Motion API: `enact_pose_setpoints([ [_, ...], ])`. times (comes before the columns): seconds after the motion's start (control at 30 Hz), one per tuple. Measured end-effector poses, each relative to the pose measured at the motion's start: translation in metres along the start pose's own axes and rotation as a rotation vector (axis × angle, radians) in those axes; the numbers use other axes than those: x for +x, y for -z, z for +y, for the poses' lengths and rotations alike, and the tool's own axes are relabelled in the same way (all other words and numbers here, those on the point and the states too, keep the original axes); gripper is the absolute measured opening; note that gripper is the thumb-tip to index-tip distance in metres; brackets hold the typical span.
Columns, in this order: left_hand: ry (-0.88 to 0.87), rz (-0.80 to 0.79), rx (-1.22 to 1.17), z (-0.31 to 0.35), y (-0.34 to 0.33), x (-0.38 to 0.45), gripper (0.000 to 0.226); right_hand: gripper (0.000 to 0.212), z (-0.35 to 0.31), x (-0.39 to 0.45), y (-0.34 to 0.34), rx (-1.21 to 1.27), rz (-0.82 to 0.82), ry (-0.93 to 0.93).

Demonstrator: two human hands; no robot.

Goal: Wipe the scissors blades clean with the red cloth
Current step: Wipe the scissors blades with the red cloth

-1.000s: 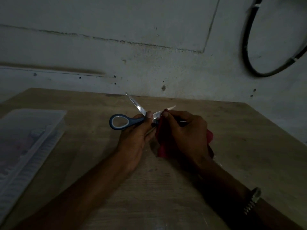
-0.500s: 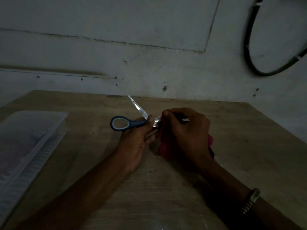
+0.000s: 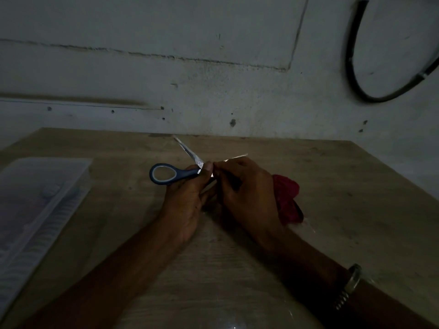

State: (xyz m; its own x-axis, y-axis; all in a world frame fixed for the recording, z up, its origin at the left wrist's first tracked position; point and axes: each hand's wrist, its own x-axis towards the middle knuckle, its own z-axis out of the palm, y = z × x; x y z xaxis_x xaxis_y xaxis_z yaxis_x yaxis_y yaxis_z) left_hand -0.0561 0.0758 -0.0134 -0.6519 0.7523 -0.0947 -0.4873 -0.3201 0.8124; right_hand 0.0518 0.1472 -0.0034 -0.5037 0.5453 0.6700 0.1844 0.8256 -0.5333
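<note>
The scissors (image 3: 166, 174) have a blue handle loop and two shiny blades spread apart. One blade points up and left; the other pokes out to the right, over my right hand. My left hand (image 3: 185, 195) grips the scissors near the pivot, thumb on top. My right hand (image 3: 244, 193) is curled over the red cloth (image 3: 286, 198) and pinches it round the base of the right blade. Most of the cloth bunches out behind and to the right of that hand, lying on the wooden table (image 3: 356, 210).
A clear plastic box (image 3: 35, 205) with a lid stands at the table's left edge. The grey wall (image 3: 213, 91) rises right behind the table. A black cable (image 3: 354, 55) loops on the wall at upper right. A watch (image 3: 349, 286) sits on my right wrist.
My right hand has slid along the right blade toward the pivot, so the blade's tip shows again. The cloth now bunches out to the right of the hand. The left hand has barely moved.
</note>
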Motion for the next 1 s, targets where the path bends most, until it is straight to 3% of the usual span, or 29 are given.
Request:
enact_pose_setpoints([
  [0.27,0.027,-0.086,-0.062,0.002,-0.001,-0.003,0.035,0.011,0.009,0.012,0.015,0.092,0.134,-0.172],
  [0.4,0.032,-0.047,-0.042,0.003,-0.001,-0.003,0.015,0.012,0.022,0.019,0.027,0.113,0.208,-0.282],
  [0.6,0.003,-0.063,-0.024,0.001,-0.003,-0.002,0.018,0.008,0.005,0.006,0.009,0.224,0.059,-0.243],
  [0.8,0.007,-0.064,-0.030,0.001,-0.002,0.002,0.023,0.007,0.019,0.019,0.016,0.241,0.169,-0.320],
  [0.9,0.023,-0.070,-0.065,0.002,-0.002,0.001,0.018,0.008,0.029,0.023,0.025,0.369,0.253,-0.426],
  [1.0,0.013,-0.084,-0.055,0.002,-0.002,0.000,0.024,0.008,0.025,0.017,0.023,0.437,0.152,-0.422],
])
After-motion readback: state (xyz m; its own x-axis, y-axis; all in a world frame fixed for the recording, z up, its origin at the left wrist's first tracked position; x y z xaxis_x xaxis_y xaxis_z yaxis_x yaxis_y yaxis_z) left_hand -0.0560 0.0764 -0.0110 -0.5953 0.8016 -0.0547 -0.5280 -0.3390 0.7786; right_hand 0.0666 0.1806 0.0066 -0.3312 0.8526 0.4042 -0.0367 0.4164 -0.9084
